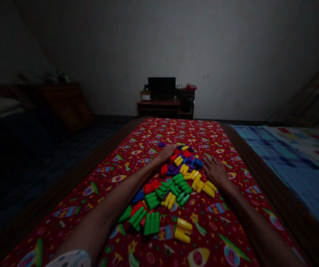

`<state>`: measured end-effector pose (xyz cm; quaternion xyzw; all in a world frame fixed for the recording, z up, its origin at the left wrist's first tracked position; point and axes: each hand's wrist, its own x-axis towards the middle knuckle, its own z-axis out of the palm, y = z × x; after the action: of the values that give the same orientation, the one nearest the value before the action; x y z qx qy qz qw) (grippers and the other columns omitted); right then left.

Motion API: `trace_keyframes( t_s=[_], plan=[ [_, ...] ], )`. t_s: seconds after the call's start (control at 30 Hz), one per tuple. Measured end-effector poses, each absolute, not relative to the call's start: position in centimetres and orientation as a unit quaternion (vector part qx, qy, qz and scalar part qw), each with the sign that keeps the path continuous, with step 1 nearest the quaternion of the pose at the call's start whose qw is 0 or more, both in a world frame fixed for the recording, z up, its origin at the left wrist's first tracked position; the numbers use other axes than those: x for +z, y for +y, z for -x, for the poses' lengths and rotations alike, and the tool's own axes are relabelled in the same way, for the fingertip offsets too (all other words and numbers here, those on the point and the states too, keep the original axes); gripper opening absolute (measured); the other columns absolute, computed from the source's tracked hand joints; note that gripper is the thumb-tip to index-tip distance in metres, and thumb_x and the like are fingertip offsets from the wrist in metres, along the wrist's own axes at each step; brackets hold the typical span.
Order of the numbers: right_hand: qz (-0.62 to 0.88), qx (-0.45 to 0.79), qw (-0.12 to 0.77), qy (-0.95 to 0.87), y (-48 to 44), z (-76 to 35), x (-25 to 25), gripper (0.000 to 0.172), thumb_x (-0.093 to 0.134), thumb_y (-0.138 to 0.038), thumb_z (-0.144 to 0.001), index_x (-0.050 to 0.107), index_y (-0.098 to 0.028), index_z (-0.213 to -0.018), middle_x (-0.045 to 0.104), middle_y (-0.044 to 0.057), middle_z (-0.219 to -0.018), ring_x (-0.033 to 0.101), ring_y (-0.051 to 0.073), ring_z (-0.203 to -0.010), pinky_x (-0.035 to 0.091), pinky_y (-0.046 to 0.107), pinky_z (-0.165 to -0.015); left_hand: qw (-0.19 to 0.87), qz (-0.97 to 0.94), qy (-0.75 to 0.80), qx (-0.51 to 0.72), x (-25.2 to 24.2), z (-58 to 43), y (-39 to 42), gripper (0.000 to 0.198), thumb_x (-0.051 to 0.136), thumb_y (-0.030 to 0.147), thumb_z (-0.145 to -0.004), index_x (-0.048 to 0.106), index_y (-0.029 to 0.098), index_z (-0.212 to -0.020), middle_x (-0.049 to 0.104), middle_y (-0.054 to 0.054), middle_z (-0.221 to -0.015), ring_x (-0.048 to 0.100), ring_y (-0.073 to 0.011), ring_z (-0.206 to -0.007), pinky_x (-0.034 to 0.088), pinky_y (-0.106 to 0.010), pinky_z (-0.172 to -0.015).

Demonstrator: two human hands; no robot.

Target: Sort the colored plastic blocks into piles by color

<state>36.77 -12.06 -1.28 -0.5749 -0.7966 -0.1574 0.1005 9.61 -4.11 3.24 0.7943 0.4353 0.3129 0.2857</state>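
A loose heap of plastic building blocks lies between my hands, with red, blue and purple blocks [188, 161] at its far end. My left hand [168, 152] reaches to the far left side of the heap, fingers stretched along its edge and partly hidden. On the right, my right hand [216, 171] rests open with its fingers apart, fingertips close to a blue block [198, 163]. Green blocks [177, 185] fill the middle. Yellow blocks [199, 182] lie just left of my right hand. Nearer to me are a green block [151, 223] and a yellow block [183, 230].
A red patterned cloth [154, 129] covers the surface under the blocks. One purple block [162, 144] lies apart beyond my left hand. Blue checked bedding [262, 155] is at the right. A desk [159, 105] with a monitor [161, 87] stands against the far wall, and a wooden cabinet [62, 104] at the left.
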Motion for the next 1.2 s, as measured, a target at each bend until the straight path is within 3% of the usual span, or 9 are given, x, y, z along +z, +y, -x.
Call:
trace_keyframes(
  t_s=[0.17,0.3,0.43,0.6,0.73,0.87,1.0,1.1,1.2],
  plan=[
    [0.572,-0.147,0.091,-0.802,-12.3,-36.6,-0.8,0.052,0.023,-0.029,-0.095,0.044,-0.014,-0.140,0.045,0.009,-0.145,0.039,0.030,-0.131,0.033,0.047,-0.106,0.304,-0.849,0.341,0.265,4.9,-10.4,-6.6,0.065,0.021,0.060,-0.092,0.049,0.022,-0.136,0.045,-0.002,-0.146,0.040,-0.0227,-0.134,0.028,-0.037,-0.114],
    [0.581,-0.139,0.094,-0.796,-12.3,-36.5,-0.6,0.052,0.024,-0.030,-0.095,0.044,-0.015,-0.140,0.045,0.009,-0.145,0.040,0.029,-0.130,0.033,0.046,-0.106,0.218,-0.863,0.392,0.233,6.6,-4.1,-11.3,0.073,0.017,0.066,-0.091,0.038,0.021,-0.144,0.034,-0.004,-0.152,0.025,-0.0247,-0.142,0.018,-0.042,-0.118],
    [0.590,-0.138,0.105,-0.789,-12.3,-36.3,-0.7,0.051,0.024,-0.030,-0.095,0.045,-0.015,-0.139,0.047,0.009,-0.144,0.041,0.029,-0.129,0.034,0.045,-0.105,0.184,-0.821,0.504,0.195,4.7,5.2,-19.4,0.074,0.022,0.070,-0.087,0.027,0.029,-0.148,0.030,-0.002,-0.154,0.029,-0.0279,-0.140,0.027,-0.045,-0.115],
    [0.587,-0.142,0.104,-0.790,-12.5,-36.1,-0.4,0.051,0.024,-0.030,-0.095,0.046,-0.015,-0.139,0.047,0.009,-0.143,0.041,0.029,-0.129,0.034,0.045,-0.105,0.143,-0.820,0.520,0.189,-0.8,9.0,-27.9,0.116,0.051,0.087,-0.056,0.008,0.034,-0.151,0.023,-0.009,-0.156,0.029,-0.0409,-0.138,0.033,-0.056,-0.108],
    [0.589,-0.140,0.102,-0.789,-12.7,-36.0,-0.1,0.051,0.024,-0.028,-0.095,0.046,-0.013,-0.138,0.048,0.010,-0.142,0.041,0.030,-0.129,0.035,0.045,-0.104,0.104,-0.862,0.448,0.215,-1.7,3.5,-28.9,0.135,0.071,0.078,-0.044,-0.001,0.037,-0.150,-0.002,-0.010,-0.159,0.012,-0.0451,-0.141,0.028,-0.062,-0.108],
    [0.581,-0.142,0.101,-0.795,-12.5,-36.2,-0.3,0.051,0.024,-0.028,-0.095,0.046,-0.013,-0.138,0.048,0.010,-0.143,0.042,0.030,-0.128,0.037,0.047,-0.103,0.085,-0.861,0.442,0.238,-0.2,-2.6,-25.6,0.113,0.072,0.061,-0.066,-0.003,0.043,-0.148,-0.007,-0.007,-0.159,0.005,-0.0412,-0.143,0.023,-0.064,-0.109],
    [0.581,-0.150,0.110,-0.792,-12.3,-36.3,-0.6,0.050,0.025,-0.027,-0.095,0.048,-0.013,-0.137,0.049,0.011,-0.141,0.044,0.029,-0.127,0.036,0.046,-0.104,0.129,-0.850,0.446,0.248,0.7,-6.2,-20.3,0.111,0.074,0.062,-0.062,0.011,0.036,-0.150,-0.005,-0.009,-0.159,0.001,-0.0437,-0.143,0.021,-0.064,-0.110],
    [0.579,-0.151,0.109,-0.794,-12.2,-36.4,-0.7,0.049,0.026,-0.028,-0.096,0.049,-0.014,-0.136,0.050,0.011,-0.141,0.043,0.029,-0.128,0.036,0.045,-0.104,0.160,-0.848,0.437,0.255,1.1,-7.9,-16.0,0.093,0.066,0.053,-0.076,0.014,0.032,-0.151,0.000,-0.009,-0.160,0.003,-0.0393,-0.144,0.019,-0.059,-0.113],
    [0.583,-0.140,0.113,-0.793,-12.2,-36.5,-0.7,0.048,0.029,-0.028,-0.095,0.049,-0.015,-0.137,0.048,0.010,-0.142,0.042,0.028,-0.129,0.035,0.044,-0.105,0.185,-0.843,0.443,0.241,1.7,-8.5,-13.3,0.091,0.069,0.050,-0.075,0.021,0.030,-0.149,0.009,-0.011,-0.159,0.007,-0.0397,-0.143,0.018,-0.060,-0.112]
  ],
)
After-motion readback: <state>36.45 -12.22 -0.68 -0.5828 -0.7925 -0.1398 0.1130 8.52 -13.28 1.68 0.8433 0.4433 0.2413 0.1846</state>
